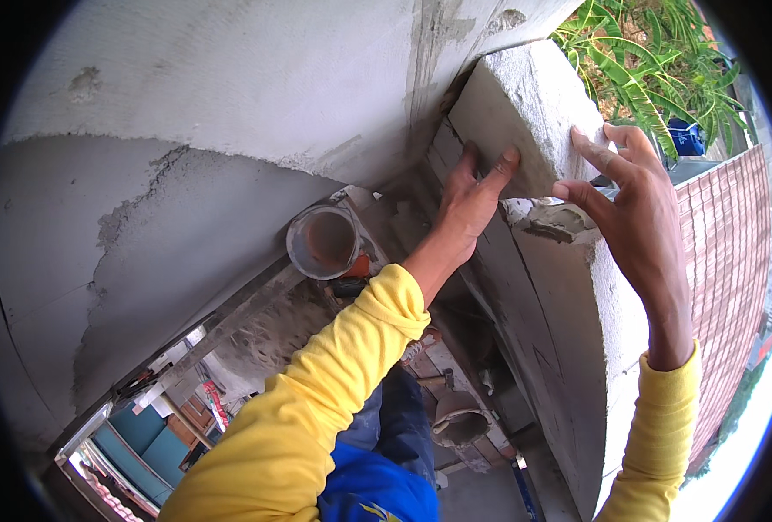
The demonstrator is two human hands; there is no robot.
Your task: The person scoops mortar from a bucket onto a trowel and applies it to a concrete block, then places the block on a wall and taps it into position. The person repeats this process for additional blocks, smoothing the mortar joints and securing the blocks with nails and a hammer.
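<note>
Lengthwise along wall (pixel 569 287) — pale block (pixel 530 113)

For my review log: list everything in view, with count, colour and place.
Block: one, pale grey, upper right
Low wall: one, grey, under block
Large wall: one, grey, upper left
Buckets: two, greyish, centre and lower centre
Plants: several, green, upper right
Unclear object: one, blue, upper right
Tiled roof: one, reddish, right
Small clutter: uncounted, mixed, lower left
Garment: one, blue, lower centre
Trousers: one pair, dark, lower centre
Sleeves: two, yellow, lower half
Left hand: one, bare, on block
Right hand: one, bare, on block
</note>
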